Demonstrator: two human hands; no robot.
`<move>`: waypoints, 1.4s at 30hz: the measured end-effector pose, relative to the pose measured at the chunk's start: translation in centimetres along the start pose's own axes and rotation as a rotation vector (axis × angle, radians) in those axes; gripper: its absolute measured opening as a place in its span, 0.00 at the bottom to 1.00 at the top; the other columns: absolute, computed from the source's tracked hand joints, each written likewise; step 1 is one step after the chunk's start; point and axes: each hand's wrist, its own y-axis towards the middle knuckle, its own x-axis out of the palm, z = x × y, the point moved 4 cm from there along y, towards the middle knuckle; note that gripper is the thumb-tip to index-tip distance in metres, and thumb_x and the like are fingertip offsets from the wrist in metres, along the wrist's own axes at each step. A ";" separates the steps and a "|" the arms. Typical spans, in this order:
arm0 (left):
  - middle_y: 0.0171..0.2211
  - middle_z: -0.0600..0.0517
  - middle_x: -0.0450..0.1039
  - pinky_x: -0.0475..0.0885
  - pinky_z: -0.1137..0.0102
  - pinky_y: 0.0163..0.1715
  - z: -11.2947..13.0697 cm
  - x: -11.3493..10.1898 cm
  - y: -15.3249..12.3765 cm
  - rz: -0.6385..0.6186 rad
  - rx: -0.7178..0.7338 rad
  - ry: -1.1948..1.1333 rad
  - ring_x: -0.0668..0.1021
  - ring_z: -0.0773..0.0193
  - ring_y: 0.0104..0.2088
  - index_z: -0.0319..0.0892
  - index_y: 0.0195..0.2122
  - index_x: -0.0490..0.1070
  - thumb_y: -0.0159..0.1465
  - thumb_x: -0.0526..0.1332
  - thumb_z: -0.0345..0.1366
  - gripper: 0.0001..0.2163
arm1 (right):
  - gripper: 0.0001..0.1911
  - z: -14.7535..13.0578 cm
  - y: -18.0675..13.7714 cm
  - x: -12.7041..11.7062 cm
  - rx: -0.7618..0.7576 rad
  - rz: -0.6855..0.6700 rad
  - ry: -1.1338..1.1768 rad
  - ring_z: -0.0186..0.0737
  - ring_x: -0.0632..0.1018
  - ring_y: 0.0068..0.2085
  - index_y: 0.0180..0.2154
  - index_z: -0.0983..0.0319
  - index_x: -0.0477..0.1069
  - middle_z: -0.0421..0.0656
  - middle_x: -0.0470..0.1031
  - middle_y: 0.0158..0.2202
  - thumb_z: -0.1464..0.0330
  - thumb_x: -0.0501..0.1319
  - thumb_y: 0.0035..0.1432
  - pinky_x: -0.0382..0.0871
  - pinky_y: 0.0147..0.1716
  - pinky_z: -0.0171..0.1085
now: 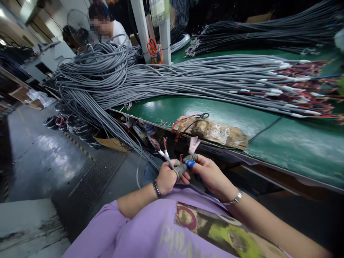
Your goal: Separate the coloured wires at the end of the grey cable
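Observation:
My left hand (167, 178) is closed around a grey cable (170, 162). White sleeves and bare coloured wire ends (155, 144) stick up past that hand. My right hand (208, 173) meets it in front of my body, its fingers pinched by thin red wires (181, 157). Dark finger covers wrap several fingertips, and a blue band (190, 163) is on one right finger. A pale pink strip (194, 144) shows just above the right fingers. What lies exactly between the fingertips is partly hidden.
A long bundle of grey cables (172, 80) lies over the green table (290, 138) and hangs off its left side. Near the edge sits a taped cardboard-covered block (215, 132) with wires. Behind are black cables (242, 36), a white post (163, 39) and another person (118, 32).

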 end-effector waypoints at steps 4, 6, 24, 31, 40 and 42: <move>0.18 0.50 0.72 0.65 0.76 0.15 0.1 0.4 -0.2 -0.131 -0.067 0.126 0.73 0.68 0.15 0.38 0.22 0.68 0.49 0.68 0.54 0.22 | 0.18 0.4 0.5 -1.0 -0.039 0.015 -0.134 0.36 0.70 0.26 0.26 0.63 0.74 0.42 0.74 0.24 0.55 0.72 0.42 0.64 0.29 0.38; 0.18 0.50 0.72 0.65 0.75 0.15 0.2 0.4 -0.3 -0.138 -0.068 0.148 0.73 0.68 0.15 0.37 0.21 0.68 0.49 0.67 0.54 0.22 | 0.19 0.8 0.8 -1.5 -0.023 0.037 -0.166 0.36 0.70 0.27 0.26 0.63 0.75 0.42 0.75 0.25 0.54 0.72 0.41 0.64 0.30 0.37; 0.18 0.52 0.72 0.64 0.76 0.15 -0.1 -0.1 -0.4 -0.049 -0.042 0.111 0.72 0.69 0.15 0.39 0.22 0.67 0.51 0.66 0.52 0.20 | 0.20 1.2 0.8 -1.6 0.080 -0.008 -0.089 0.33 0.68 0.25 0.27 0.63 0.73 0.39 0.72 0.23 0.54 0.73 0.39 0.59 0.27 0.35; 0.17 0.52 0.71 0.63 0.77 0.15 0.0 -0.3 -0.4 -0.002 0.015 0.051 0.72 0.69 0.15 0.38 0.22 0.67 0.53 0.65 0.50 0.18 | 0.18 1.5 0.4 -2.2 0.019 0.093 -0.060 0.32 0.65 0.24 0.23 0.63 0.73 0.38 0.70 0.22 0.56 0.73 0.38 0.58 0.26 0.34; 0.18 0.51 0.71 0.65 0.77 0.17 0.6 0.4 -1.0 -0.093 -0.009 0.237 0.72 0.70 0.16 0.39 0.21 0.68 0.53 0.66 0.51 0.19 | 0.20 0.8 0.4 -1.2 0.049 -0.008 -0.071 0.35 0.70 0.25 0.28 0.63 0.73 0.41 0.73 0.24 0.54 0.71 0.43 0.63 0.28 0.36; 0.18 0.51 0.71 0.65 0.76 0.17 0.6 0.4 -1.0 -0.089 -0.009 0.241 0.72 0.70 0.16 0.39 0.21 0.68 0.53 0.66 0.51 0.19 | 0.19 0.6 0.4 -1.2 0.015 0.007 -0.102 0.35 0.69 0.24 0.26 0.63 0.72 0.40 0.72 0.22 0.54 0.71 0.43 0.63 0.28 0.37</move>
